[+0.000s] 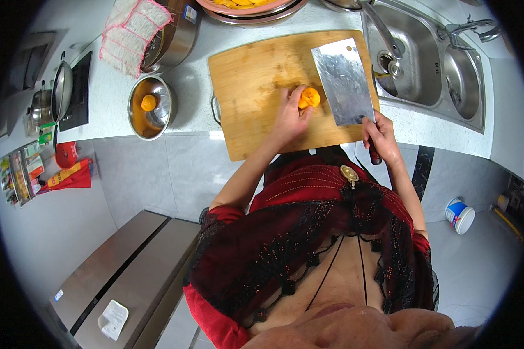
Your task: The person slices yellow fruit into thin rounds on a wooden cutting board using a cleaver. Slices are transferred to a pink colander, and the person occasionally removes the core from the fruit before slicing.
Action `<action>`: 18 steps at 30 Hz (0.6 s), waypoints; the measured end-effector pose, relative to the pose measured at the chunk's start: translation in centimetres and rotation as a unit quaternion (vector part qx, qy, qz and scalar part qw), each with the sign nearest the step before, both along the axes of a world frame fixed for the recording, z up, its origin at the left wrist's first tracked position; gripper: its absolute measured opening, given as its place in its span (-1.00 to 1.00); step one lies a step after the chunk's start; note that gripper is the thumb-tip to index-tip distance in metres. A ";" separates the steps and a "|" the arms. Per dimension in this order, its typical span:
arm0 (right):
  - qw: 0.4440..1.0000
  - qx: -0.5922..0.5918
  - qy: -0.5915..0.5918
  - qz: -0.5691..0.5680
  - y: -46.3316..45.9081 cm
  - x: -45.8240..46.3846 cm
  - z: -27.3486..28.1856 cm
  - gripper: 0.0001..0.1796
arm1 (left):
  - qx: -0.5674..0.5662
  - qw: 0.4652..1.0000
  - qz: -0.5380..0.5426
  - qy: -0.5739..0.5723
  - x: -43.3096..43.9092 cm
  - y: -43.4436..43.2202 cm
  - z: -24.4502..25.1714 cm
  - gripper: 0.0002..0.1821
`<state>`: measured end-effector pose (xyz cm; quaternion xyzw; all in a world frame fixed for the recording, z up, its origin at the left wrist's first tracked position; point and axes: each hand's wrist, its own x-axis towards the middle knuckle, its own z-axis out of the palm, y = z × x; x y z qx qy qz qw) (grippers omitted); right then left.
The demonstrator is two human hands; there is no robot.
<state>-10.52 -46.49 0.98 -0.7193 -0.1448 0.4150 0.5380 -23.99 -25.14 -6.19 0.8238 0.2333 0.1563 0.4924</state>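
A wooden cutting board (253,87) lies on the worktop, with damp, dark stains near its middle. On it, my left hand (293,114) grips a peeled yellow-orange fruit (309,98), whose upper side looks cut or hollowed. My right hand (383,136) is closed round the dark handle of a broad Chinese cleaver (344,83). The blade's flat side faces up over the board's right part, apart from the fruit; I cannot tell whether it touches the wood. To the left, a steel bowl (135,109) contains one more round orange fruit (148,103).
A pink plate (262,8) of yellow fruit pieces stands at the back. Behind the bowl is a large pot (179,39) with a pink-edged cloth (129,37) over it. On the right is a double steel sink (419,74). A white tub (460,216) sits on the floor.
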 end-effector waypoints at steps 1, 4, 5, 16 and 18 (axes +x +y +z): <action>1.000 -0.001 -0.004 0.001 -0.2 -0.1 0.0 -0.84 | 0.014 1.000 0.004 0.002 0.0 0.1 0.2 -0.48; 1.000 0.000 -0.004 0.002 -0.7 -0.7 0.0 -0.83 | 0.112 0.993 0.020 0.008 0.0 0.3 0.8 -0.59; 1.000 0.013 -0.002 0.006 -0.8 -0.9 -0.1 -0.83 | 0.115 0.993 0.016 0.010 0.1 0.5 1.0 -0.63; 0.999 0.010 -0.035 0.035 -1.2 -2.3 0.2 -0.79 | 0.041 0.999 0.024 -0.003 0.7 2.1 0.8 -0.90; 0.997 -0.006 -0.056 0.049 -1.3 -2.7 0.7 -0.79 | 0.019 0.999 0.048 0.016 0.7 2.1 0.5 -0.90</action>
